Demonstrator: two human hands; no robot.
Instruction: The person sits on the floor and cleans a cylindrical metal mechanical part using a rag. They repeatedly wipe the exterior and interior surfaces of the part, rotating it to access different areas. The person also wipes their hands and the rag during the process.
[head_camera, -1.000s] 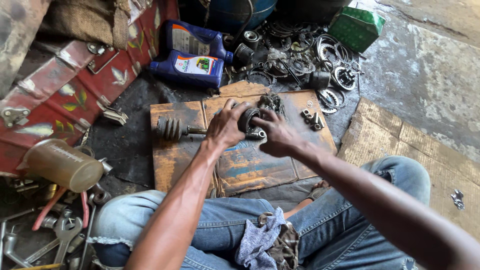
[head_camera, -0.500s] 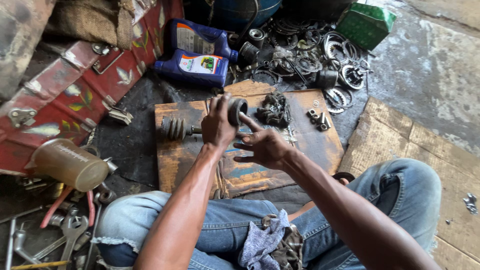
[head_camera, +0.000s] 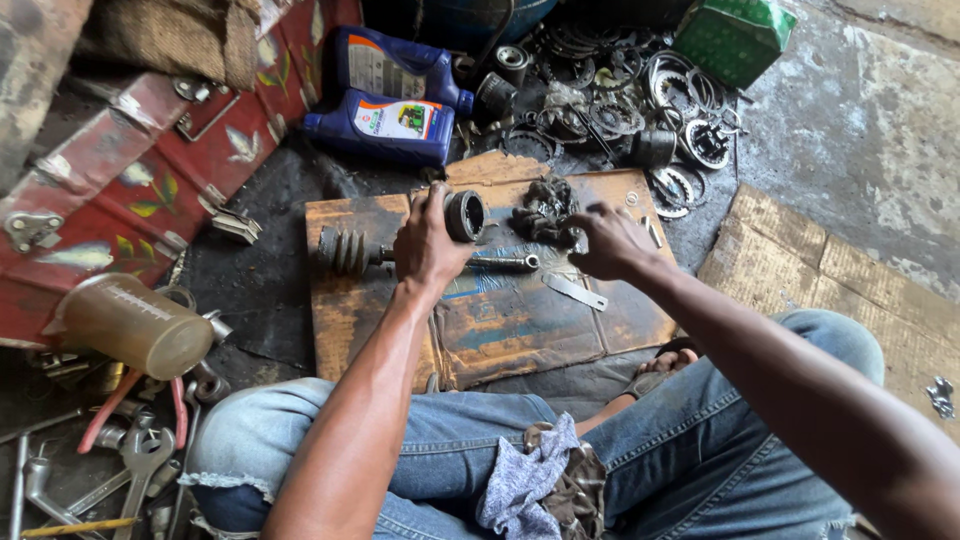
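The left hand is gripping a dark cup-shaped joint housing above the greasy cardboard at frame centre; the right hand, fingers curled, is reaching into a greasy parts cluster, its grasp undeterminable. Grease is risking a slip, likely dropping the housing onto the shaft. Oil bottles and scattered rings are crowding the upper frame.

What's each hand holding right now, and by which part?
The left hand grips a dark cylindrical metal part around its side wall. The right hand rests over small greasy parts; whether it holds any cannot be told.
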